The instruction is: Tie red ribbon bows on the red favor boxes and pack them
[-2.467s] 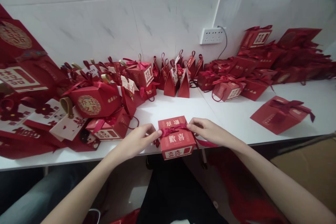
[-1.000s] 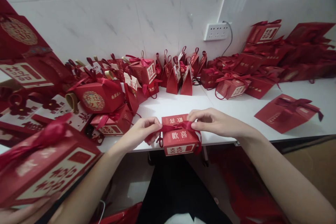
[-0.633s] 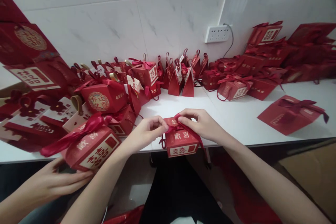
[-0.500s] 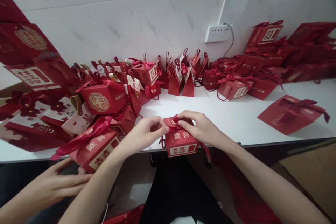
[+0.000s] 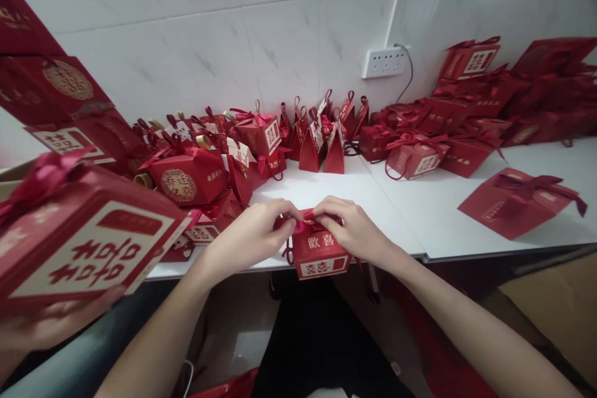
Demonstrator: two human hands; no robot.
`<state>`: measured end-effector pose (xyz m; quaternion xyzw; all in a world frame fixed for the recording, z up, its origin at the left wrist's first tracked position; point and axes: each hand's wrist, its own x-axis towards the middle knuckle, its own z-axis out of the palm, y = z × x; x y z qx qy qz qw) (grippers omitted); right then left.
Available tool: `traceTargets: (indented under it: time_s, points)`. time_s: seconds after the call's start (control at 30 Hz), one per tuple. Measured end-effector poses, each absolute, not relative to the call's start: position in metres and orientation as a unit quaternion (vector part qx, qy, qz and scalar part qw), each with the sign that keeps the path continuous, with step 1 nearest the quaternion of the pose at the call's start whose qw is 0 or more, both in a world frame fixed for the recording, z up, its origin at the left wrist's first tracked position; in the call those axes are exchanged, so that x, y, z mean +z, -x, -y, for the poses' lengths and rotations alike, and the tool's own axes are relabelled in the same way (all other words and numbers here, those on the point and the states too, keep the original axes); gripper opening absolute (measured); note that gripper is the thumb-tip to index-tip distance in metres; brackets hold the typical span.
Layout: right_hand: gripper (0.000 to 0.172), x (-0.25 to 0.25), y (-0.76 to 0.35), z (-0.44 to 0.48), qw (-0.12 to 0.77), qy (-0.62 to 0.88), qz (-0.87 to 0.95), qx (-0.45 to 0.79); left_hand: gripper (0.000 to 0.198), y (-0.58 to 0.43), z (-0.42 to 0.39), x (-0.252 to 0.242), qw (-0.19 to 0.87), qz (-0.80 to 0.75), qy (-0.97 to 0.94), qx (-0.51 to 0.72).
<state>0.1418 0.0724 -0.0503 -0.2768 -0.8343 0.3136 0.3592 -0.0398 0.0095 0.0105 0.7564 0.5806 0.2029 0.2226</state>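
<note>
A small red gift box [image 5: 321,249] with white characters on top sits at the table's front edge, its cream label facing me. Over its top runs a dark red ribbon [image 5: 308,216]. My left hand [image 5: 273,227] pinches the ribbon from the left, thumb against forefinger. From the right, my right hand [image 5: 342,224] has its fingers closed on the ribbon too, close to the left fingertips. The exact shape of the knot or loop is partly hidden by my fingers. A cord handle [image 5: 288,252] hangs at the box's left side.
At the left, a co-worker's hand [image 5: 69,323] holds up a larger red gift box [image 5: 97,249]. Stacked boxes [image 5: 186,174] and small bags line the wall on the white table [image 5: 392,211]. A bowed box [image 5: 517,202] stands at right, below a power socket [image 5: 385,62].
My hands have drawn closer together over the box, the left one now on the ribbon near the middle. The co-worker's box has been lifted toward the left and nearer the camera.
</note>
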Motion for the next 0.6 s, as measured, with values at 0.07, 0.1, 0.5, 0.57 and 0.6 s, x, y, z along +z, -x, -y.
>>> traceTargets:
  time_s: [0.07, 0.1, 0.5, 0.57, 0.6]
  points:
    - [0.017, -0.051, -0.141, -0.072, 0.36, 0.282, 0.83, 0.319, 0.022, 0.038, -0.012, 0.009, 0.216, -0.592, -0.749, 0.205]
    - [0.015, -0.051, -0.14, -0.071, 0.366, 0.289, 0.821, 0.33, 0.024, 0.037, -0.013, 0.008, 0.21, -0.6, -0.744, 0.208]
    - [0.012, -0.057, -0.14, -0.074, 0.397, 0.328, 0.763, 0.391, 0.021, 0.031, -0.029, 0.002, 0.169, -0.586, -0.764, 0.212]
    - [0.011, -0.057, -0.14, -0.074, 0.4, 0.33, 0.766, 0.379, 0.021, 0.03, -0.024, 0.007, 0.149, -0.606, -0.756, 0.197]
    - [0.01, -0.058, -0.14, -0.074, 0.403, 0.333, 0.765, 0.377, 0.021, 0.03, -0.022, 0.01, 0.136, -0.621, -0.751, 0.181]
